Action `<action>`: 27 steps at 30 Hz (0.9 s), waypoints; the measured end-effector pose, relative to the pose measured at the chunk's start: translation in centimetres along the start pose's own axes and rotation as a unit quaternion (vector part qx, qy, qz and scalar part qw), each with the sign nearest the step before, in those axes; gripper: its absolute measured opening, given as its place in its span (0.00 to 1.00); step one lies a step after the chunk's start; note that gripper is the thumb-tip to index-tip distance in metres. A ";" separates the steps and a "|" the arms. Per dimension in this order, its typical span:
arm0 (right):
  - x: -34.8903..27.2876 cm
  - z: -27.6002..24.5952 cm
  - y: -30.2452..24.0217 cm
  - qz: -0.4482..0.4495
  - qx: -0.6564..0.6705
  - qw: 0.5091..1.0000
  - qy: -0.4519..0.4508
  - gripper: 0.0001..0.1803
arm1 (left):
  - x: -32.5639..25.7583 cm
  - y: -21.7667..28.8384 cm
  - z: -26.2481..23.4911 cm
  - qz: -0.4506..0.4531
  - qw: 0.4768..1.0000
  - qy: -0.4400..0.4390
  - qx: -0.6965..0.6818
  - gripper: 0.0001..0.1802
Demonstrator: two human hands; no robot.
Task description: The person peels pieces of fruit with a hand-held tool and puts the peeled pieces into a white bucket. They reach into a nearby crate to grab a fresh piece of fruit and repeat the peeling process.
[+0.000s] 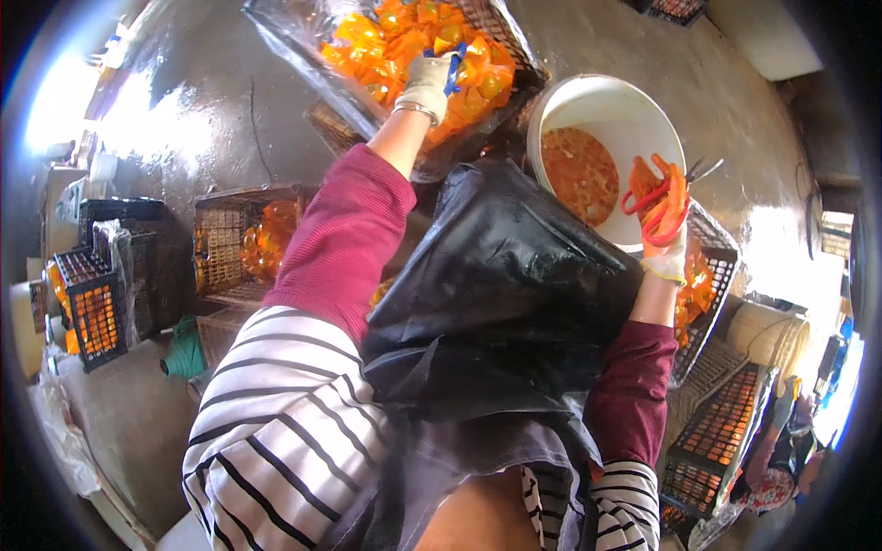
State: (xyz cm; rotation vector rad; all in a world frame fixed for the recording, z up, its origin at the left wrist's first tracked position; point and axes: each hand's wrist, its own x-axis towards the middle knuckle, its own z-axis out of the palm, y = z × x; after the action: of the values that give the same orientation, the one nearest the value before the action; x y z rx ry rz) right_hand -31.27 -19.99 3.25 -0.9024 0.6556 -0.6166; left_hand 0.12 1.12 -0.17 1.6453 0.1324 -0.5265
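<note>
In the head view, the left hand point(434, 84), gloved in cream with blue at the fingers, is lowered into a crate point(504, 26) at the top; its fingertips are set among orange pieces point(390, 57), and whether one is gripped cannot be told. The right hand point(660, 216), in an orange and white glove, is partly curled, and red-handled scissors point(654, 196) are held in it, the handle loops being set about the fingers and the blades pointed away to the upper right. This hand is seen in front of the near right side of a white bucket point(634, 115); whether the rim is touched cannot be told.

The crate under the left hand is lined with clear plastic point(292, 50) and is heaped with the glossy orange pieces. The bucket is tilted in view, and a reddish-orange mass point(577, 174) is shown at its bottom. Beneath the right forearm, a dark lattice crate point(722, 246) is seen beside the bucket, with more orange pieces in it. To the left, a brown crate point(219, 241) is partly filled with similar pieces. Far left, black crates point(96, 308) are stacked, and orange is seen through their lattice. At lower right, another lattice crate point(694, 482) is filled with orange contents
</note>
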 end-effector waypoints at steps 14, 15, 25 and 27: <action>0.8 -1.4 6.9 -0.021 -0.370 0.914 -0.163 0.16 | -8.2 -3.2 13.9 0.043 0.968 -0.169 -0.183 0.36; 1.2 -2.3 7.0 -0.019 -0.369 0.916 -0.154 0.16 | -8.6 -3.5 14.3 0.104 0.977 -0.172 -0.068 0.35; -0.7 1.4 2.5 0.115 -0.293 0.947 -0.066 0.17 | -6.7 -4.4 14.6 0.211 0.944 -0.234 0.102 0.24; -0.3 -0.1 3.4 0.092 -0.272 0.956 -0.054 0.17 | -8.3 -3.3 15.0 0.232 0.927 -0.237 0.173 0.22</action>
State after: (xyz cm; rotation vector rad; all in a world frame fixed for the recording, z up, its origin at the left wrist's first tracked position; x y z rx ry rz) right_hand -30.79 -18.21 0.34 -1.3581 0.8173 -0.2119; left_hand -12.43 -11.05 -0.58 1.7606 -0.7299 -0.5855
